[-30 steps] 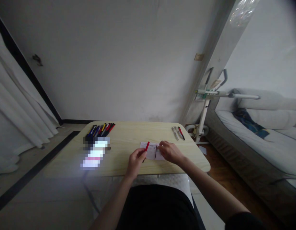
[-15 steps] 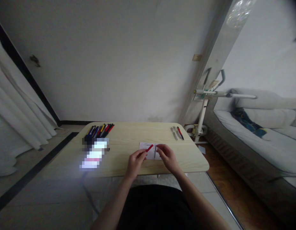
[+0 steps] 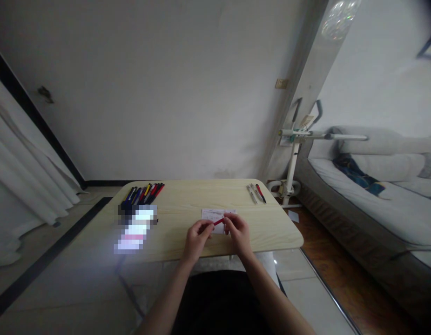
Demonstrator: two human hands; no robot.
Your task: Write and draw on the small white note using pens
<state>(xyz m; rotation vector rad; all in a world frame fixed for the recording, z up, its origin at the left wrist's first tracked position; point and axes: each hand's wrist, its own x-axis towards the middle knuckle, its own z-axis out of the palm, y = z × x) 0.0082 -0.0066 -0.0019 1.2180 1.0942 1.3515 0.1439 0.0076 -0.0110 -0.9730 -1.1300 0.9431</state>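
A slim red pen (image 3: 218, 222) is held level between my two hands, over a white sheet of paper (image 3: 207, 213) with dark scribbles. My left hand (image 3: 197, 237) pinches its left end between thumb and fingers. Closed around its right end are the fingertips of my right hand (image 3: 239, 231), which cover that tip. Both hands hang just above the near part of the table, and they hide the lower edge of the paper.
On the pale wooden table (image 3: 187, 195), several pens (image 3: 145, 191) lie at the back left beside a blurred-out bright phone-like object (image 3: 137, 228). A few more pens (image 3: 256, 193) lie at the back right. Exercise equipment (image 3: 294, 163) and a sofa (image 3: 341, 186) stand to the right.
My right hand has moved left to the red pen and now grips its right end. The pen has turned from slanting upward to nearly level. A thin dark upright line by the right hand no longer shows.
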